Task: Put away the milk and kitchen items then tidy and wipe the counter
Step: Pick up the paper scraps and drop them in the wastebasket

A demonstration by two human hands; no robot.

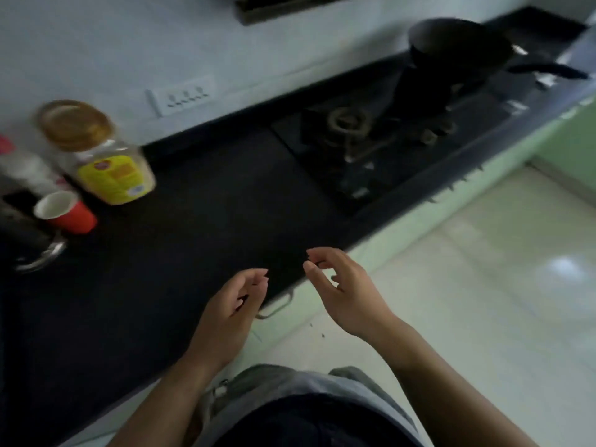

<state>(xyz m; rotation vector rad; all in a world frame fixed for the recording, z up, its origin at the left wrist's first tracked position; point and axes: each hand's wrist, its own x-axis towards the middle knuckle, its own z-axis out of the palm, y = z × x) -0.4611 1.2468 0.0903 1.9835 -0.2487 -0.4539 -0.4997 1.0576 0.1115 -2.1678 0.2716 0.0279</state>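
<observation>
Left hand and right hand empty, fingers loosely curled apart, over the near edge of the black counter. At far left, plastic jar with pale contents, red paper cup beside it. Dark pan on gas stove. Milk not identifiable; left-edge items blurred, cut off.

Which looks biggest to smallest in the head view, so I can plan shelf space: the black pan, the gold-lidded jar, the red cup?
1. Black pan, on the stove, clearly largest though farthest away.
2. Gold-lidded jar.
3. Red cup, smallest.
The jar and cup stand close together, so their order is reliable.
</observation>
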